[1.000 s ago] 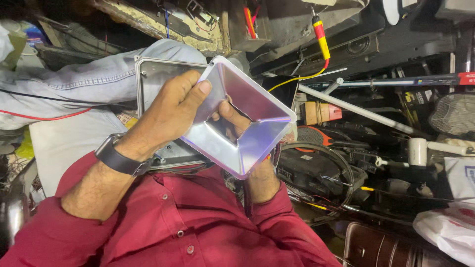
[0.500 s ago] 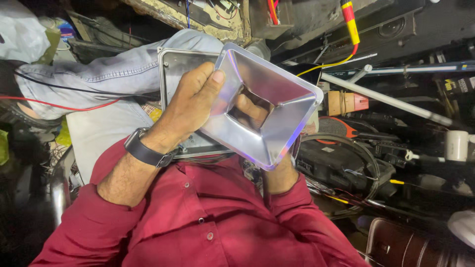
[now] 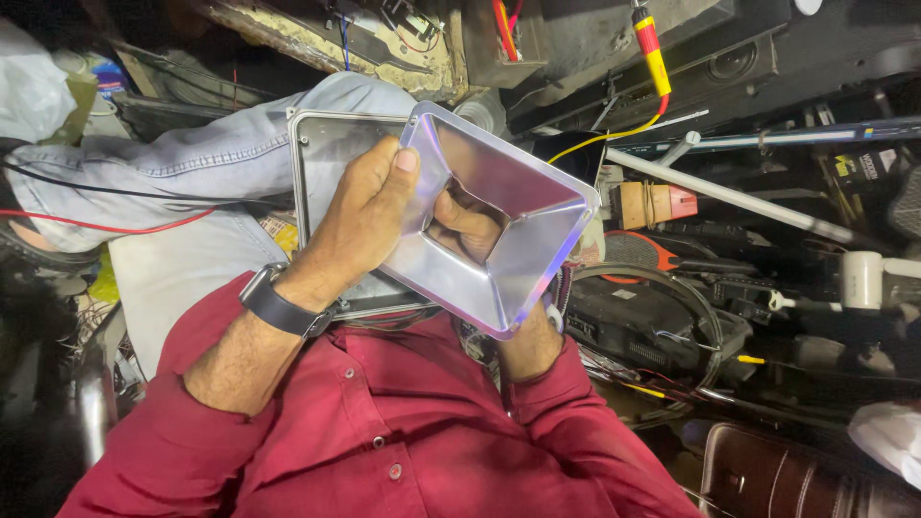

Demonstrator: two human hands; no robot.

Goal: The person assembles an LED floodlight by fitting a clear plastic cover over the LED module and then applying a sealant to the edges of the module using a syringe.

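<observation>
Two hands gripped the metal reflector (image 3: 518,259): left hand (image 3: 360,225) clenched on its near rim, right hand's fingers (image 3: 460,223) curled through its central opening.

right hand (image 3: 459,223): mostly behind the reflector (image 3: 499,221); only a few fingers poke through its middle hole, so can't really tell how it grips

plate (image 3: 331,158): the grey plate sits behind the reflector and the left hand (image 3: 360,225); its right part and lower edge are covered

left palm: pressed on the reflector, contact side out of sight

watch (image 3: 283,309): just the strap shows, face turned away

shirt (image 3: 384,432): cut off by the bottom edge

jeans (image 3: 192,158): leg runs off the left edge

clutter on the right: dark, tangled, too murky to sort out

white bag (image 3: 887,432): clipped by the right edge
</observation>
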